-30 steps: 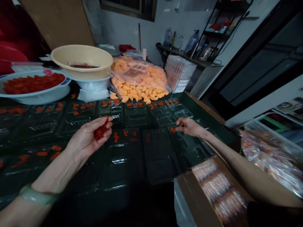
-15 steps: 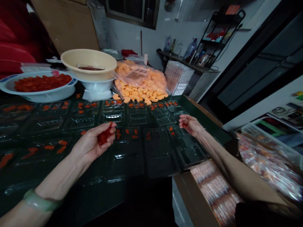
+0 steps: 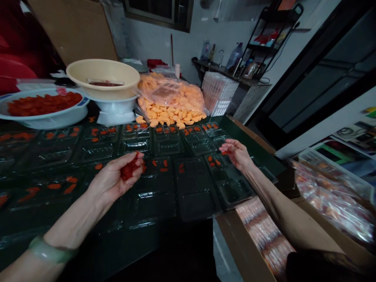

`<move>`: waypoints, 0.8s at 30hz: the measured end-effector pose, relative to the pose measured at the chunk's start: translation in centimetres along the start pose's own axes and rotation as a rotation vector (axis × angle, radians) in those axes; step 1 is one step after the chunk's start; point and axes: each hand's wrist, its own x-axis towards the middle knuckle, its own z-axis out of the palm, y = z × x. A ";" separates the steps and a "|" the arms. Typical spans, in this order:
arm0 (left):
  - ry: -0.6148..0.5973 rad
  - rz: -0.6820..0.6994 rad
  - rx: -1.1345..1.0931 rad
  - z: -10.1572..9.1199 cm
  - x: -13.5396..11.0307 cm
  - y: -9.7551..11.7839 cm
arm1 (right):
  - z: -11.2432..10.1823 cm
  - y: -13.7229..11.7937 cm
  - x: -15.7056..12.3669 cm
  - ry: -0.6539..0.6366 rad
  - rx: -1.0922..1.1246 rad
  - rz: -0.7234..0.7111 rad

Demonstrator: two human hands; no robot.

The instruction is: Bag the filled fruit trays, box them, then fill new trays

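Note:
My left hand (image 3: 119,174) is closed around a handful of small orange-red slices (image 3: 128,171), held above the trays. Over the upper part of a clear plastic tray (image 3: 232,188) on the right, my right hand (image 3: 235,152) has its fingers bent together, with an orange-red slice showing at the fingertips. Below them, a few loose slices (image 3: 212,161) lie in that tray's upper compartment. The neighbouring dark tray (image 3: 196,194) has slices in its top left compartment. More trays in rows hold slices in their upper compartments; their larger lower compartments show bare plastic.
A white basin (image 3: 55,122) heaped with orange-red slices stands at left, beside a cream bowl (image 3: 102,92) on stacked containers. Behind the trays lies a bag of pale orange pieces (image 3: 173,105). Cardboard boxes with packets (image 3: 264,235) sit below right; stacked clear trays (image 3: 219,94) stand farther back.
Another orange-red slice now lies in the right-hand tray. My right hand has shifted slightly to the right over the trays; my left hand keeps its handful. The view has turned slightly.

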 end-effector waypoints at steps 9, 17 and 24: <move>0.078 0.004 0.031 0.9 -0.2 0.0 | -1.6 1.3 -0.3 -0.039 -0.162 -0.046; 0.067 0.008 0.023 1.1 -0.1 0.0 | -2.1 1.3 -0.1 -0.033 -0.252 -0.128; 0.038 0.003 0.024 0.9 0.1 -0.1 | -2.0 2.7 0.0 0.055 -0.305 -0.118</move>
